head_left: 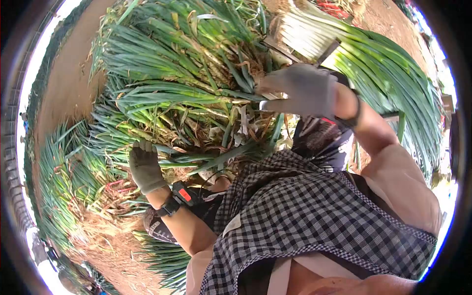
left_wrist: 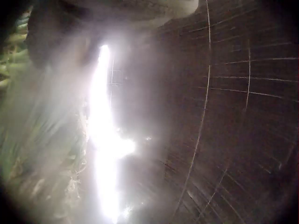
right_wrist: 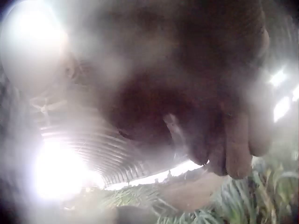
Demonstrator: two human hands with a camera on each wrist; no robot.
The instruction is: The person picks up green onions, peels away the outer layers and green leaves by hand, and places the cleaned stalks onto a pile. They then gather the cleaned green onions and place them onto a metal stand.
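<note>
My left hand (head_left: 146,167), in a grey glove, is raised over the left part of the green onion pile (head_left: 162,64) with its fingers fairly straight and nothing in them. To the right, my gloved right hand (head_left: 305,91) reaches across toward the root ends of the heaped onions, fingers and thumb apart. It is blurred by motion in the head view. The right wrist view shows several gloved fingers (right_wrist: 238,149) extended, with nothing seen between them. Long onions with bare white stalks (head_left: 309,32) lie in a bundle just beyond the right hand.
A narrow rack (head_left: 328,51) stands by the white stalks. More onions (head_left: 59,172) cover the ground at left, beside brown dry scraps (head_left: 105,236). Bare soil (head_left: 73,93) runs along the far left. A checked apron (head_left: 305,206) covers the person's lap.
</note>
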